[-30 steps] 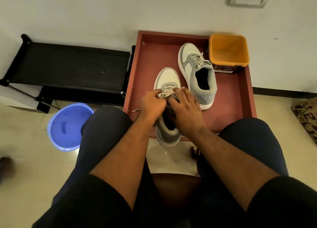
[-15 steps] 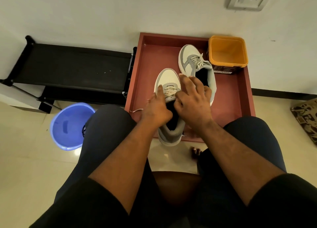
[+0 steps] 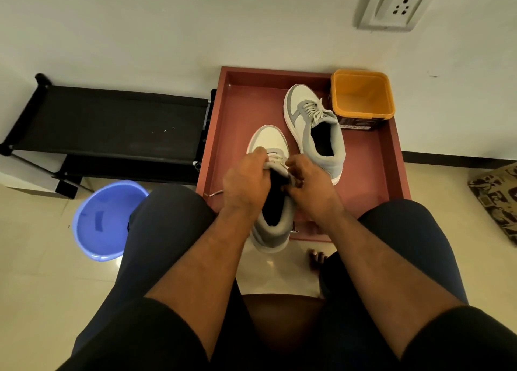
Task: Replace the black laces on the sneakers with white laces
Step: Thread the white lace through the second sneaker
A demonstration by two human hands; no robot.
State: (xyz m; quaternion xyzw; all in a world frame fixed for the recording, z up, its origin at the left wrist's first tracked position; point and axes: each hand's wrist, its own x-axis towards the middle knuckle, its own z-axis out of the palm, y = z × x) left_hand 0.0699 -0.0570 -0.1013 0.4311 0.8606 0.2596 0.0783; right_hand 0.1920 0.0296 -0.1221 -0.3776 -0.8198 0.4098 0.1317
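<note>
Both hands, the left hand [image 3: 246,183] and right hand [image 3: 310,184], curl their fingers around the near sneaker's [image 3: 272,225] tongue and lace area, apparently steadying it for lacing.

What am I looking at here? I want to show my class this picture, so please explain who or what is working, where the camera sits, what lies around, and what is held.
No machine is at work: a seated person uses two bare hands. The camera is worn on the head and looks down past the knees. On the floor, against the wall, lies a red tray. The left hand and right hand both grip the near sneaker around its laces and tongue. The far sneaker, already laced in pale laces, rests in the tray beside an orange tub. Left of the tray are a black rack and a blue basin.
</note>
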